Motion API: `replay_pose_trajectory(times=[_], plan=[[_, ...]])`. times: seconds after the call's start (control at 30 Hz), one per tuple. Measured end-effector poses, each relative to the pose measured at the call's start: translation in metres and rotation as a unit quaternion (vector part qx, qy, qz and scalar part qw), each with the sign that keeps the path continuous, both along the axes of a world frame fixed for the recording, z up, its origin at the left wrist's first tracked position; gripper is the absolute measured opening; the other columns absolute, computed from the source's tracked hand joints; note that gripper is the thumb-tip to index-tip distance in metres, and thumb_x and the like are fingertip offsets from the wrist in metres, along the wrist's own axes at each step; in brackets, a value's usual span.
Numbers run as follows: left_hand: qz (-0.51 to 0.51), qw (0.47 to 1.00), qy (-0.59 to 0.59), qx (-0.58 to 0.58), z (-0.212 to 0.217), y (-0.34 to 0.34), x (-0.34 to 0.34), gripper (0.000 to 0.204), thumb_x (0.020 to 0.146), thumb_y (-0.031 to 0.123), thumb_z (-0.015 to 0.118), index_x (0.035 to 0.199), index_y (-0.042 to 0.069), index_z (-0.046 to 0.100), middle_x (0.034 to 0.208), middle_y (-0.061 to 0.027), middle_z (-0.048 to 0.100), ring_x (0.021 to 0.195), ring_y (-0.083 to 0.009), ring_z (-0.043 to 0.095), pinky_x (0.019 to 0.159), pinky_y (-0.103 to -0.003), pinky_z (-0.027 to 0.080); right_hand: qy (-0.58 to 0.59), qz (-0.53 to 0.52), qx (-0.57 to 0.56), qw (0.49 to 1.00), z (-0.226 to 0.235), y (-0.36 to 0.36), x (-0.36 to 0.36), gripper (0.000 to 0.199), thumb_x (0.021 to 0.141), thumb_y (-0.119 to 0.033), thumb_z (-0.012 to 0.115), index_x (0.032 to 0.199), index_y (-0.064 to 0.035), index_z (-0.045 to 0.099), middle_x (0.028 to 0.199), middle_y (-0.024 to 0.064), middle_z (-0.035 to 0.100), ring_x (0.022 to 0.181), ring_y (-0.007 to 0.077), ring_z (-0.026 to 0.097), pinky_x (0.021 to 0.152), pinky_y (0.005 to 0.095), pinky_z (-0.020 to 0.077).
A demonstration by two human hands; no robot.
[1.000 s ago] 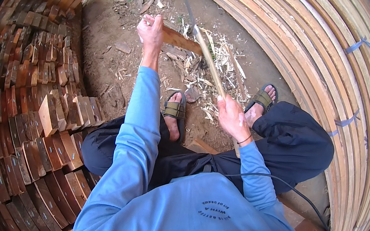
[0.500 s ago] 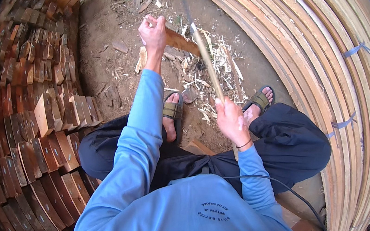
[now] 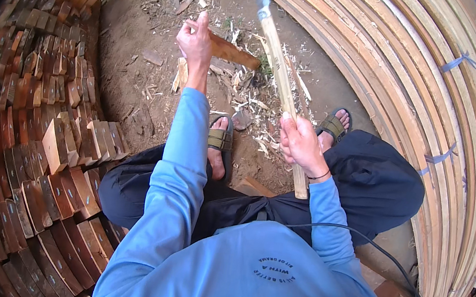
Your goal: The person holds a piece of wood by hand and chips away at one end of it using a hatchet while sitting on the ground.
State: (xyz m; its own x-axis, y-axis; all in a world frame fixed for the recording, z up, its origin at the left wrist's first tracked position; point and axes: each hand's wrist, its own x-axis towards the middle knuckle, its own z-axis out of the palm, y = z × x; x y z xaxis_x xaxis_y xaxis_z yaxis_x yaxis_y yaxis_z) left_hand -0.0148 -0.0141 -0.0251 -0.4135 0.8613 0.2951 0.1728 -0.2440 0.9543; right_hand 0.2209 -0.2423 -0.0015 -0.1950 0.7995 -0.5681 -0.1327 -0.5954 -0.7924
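Stripping stick [image 3: 277,69] with blade [image 3: 232,51], mid-stroke judging by shavings [image 3: 256,100] on ground. Right hand [image 3: 298,144] fingers wrapped tight on stick's lower end; left hand [image 3: 195,41] fisted round blade, raised. Stick running between sandals, long axis up-left, far end pointing away. Next move needing angled, controlled cut clear of feet.

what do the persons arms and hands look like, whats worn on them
Both arms are covered by long light-blue sleeves that reach the wrists. The left hand and right hand are bare, with no gloves. A thin dark band circles the right wrist just above the cuff. No rings or watch can be made out.
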Motion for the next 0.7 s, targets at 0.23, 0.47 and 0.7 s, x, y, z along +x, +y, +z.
replay_pose_trajectory(times=[0.23,0.47,0.7], plan=[[0.009,1.0,0.024,0.017,0.009,0.011,0.011,0.045,0.092,0.033,0.071,0.066,0.0,0.054,0.061,-0.0023,0.056,0.058,-0.0088,0.046,0.053,-0.03,0.038,-0.405,0.148,0.151,0.89,-0.044,-0.019,-0.019,0.041,0.1,-0.03,0.05,0.09,0.0085,0.061,0.075,0.0306,0.063,0.076,0.0482,0.065,0.068,0.0553,0.0495],[-0.036,0.999,-0.014,-0.003,0.012,0.001,0.021,0.042,0.091,0.032,0.071,0.068,0.001,0.054,0.063,-0.0007,0.054,0.062,-0.0075,0.044,0.055,-0.029,0.038,0.177,0.018,-0.2,0.963,-0.022,-0.009,-0.003,0.035,0.106,-0.039,0.04,0.09,-0.009,0.047,0.058,-0.0038,0.036,0.038,0.0062,0.033,0.032,0.0258,0.0266],[-0.026,0.999,-0.016,0.013,-0.005,0.009,-0.004,0.039,0.092,0.029,0.07,0.069,0.001,0.055,0.063,-0.001,0.056,0.061,-0.0081,0.046,0.056,-0.028,0.038,-0.013,-0.022,-0.026,0.999,0.002,-0.004,-0.003,0.036,0.106,-0.035,0.043,0.083,-0.0074,0.047,0.056,0.001,0.044,0.038,0.0141,0.039,0.034,0.0305,0.0338]])
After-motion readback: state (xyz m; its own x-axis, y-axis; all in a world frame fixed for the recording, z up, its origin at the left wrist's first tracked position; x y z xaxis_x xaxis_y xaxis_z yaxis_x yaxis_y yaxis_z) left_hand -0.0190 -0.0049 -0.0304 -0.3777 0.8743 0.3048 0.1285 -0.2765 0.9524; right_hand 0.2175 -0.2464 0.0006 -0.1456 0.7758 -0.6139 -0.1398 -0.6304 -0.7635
